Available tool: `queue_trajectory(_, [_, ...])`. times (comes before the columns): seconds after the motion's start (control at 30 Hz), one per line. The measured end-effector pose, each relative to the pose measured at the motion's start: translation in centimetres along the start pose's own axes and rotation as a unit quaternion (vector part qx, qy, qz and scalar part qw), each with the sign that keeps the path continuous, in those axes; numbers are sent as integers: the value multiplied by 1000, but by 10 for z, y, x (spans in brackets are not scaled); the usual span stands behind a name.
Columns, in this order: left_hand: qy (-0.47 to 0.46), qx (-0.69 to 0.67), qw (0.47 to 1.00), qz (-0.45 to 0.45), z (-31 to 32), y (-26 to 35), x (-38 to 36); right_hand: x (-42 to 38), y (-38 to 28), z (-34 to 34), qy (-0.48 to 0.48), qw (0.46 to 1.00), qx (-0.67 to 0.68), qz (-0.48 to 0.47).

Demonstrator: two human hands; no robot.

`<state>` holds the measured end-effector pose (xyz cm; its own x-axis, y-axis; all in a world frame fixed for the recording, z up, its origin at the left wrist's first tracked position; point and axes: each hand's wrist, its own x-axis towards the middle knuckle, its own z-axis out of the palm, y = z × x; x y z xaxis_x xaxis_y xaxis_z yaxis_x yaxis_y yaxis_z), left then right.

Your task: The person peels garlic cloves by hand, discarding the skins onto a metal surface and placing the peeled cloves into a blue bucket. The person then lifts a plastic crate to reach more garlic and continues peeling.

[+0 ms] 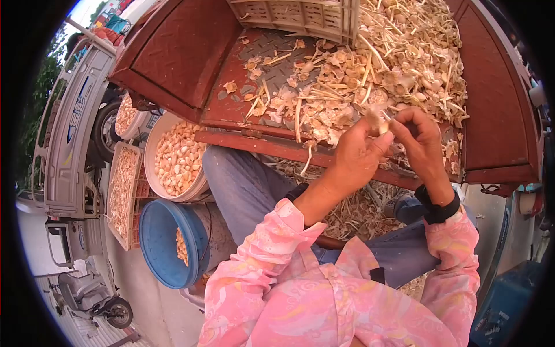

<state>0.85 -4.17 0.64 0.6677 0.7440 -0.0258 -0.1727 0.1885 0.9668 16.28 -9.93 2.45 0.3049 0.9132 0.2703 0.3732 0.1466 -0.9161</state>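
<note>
My left hand (359,149) is closed with thumb and fingers pinching a garlic bulb (378,122), its dry skin partly loose. Close beside it, my right hand (421,141) is also closed, its fingertips meeting the garlic. A small grey, blade-like thing (387,115) pokes out at the right fingertips; most of it is hidden. Both hands are above the front edge of a red metal truck bed (231,124). Behind them lies a big heap of garlic bulbs, stalks and papery skins (404,63).
A plastic crate (300,17) stands on the bed. To the left are a white bucket of peeled cloves (178,159), a blue bucket (159,246) with some cloves inside, and a crate of garlic (123,185). Skins litter the ground between my legs. A three-wheeled truck (72,127) and a scooter (87,292) are parked farther left.
</note>
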Motion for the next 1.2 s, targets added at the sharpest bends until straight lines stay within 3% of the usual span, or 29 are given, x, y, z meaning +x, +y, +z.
queue_trajectory(0.13, [6, 6, 1000, 4, 13, -16, 22, -2, 23, -2, 16, 999, 30, 6])
queue_trajectory(0.23, [13, 83, 996, 0, 8, -18, 26, 0, 20, -2, 0, 998, -17, 65])
queue_trajectory(0.37, [-4, 152, 988, 23, 14, -12, 19, 3, 15, 0, 14, 954, -262, -146])
queue_trajectory(0.47, [-22, 129, 991, -12, 6, -20, 18, 1, 15, 3, 16, 943, -285, -172])
queue_trajectory(0.6, [-23, 94, 995, -5, 5, -23, 18, -1, 28, 5, 21, 995, -94, -22])
queue_trajectory(0.67, [-19, 76, 997, -2, 8, -19, 20, 3, 31, 5, 36, 996, 42, 75])
queue_trajectory(0.77, [-24, -86, 994, -60, 7, -20, 21, 9, 30, -7, 25, 991, 70, 110])
queue_trajectory(0.9, [-31, -311, 935, -170, 3, -17, 21, -6, 20, -6, 6, 983, -184, -3])
queue_trajectory(1.03, [-61, -254, 953, -152, -6, -34, 25, -20, 12, -14, -49, 967, -251, -12])
queue_trajectory(1.17, [-33, -218, 964, -148, -19, -16, 20, -31, -6, -35, -164, 893, -414, 61])
queue_trajectory(1.2, [-28, -237, 958, -158, -20, -11, 22, -28, -5, -34, -107, 911, -398, 25])
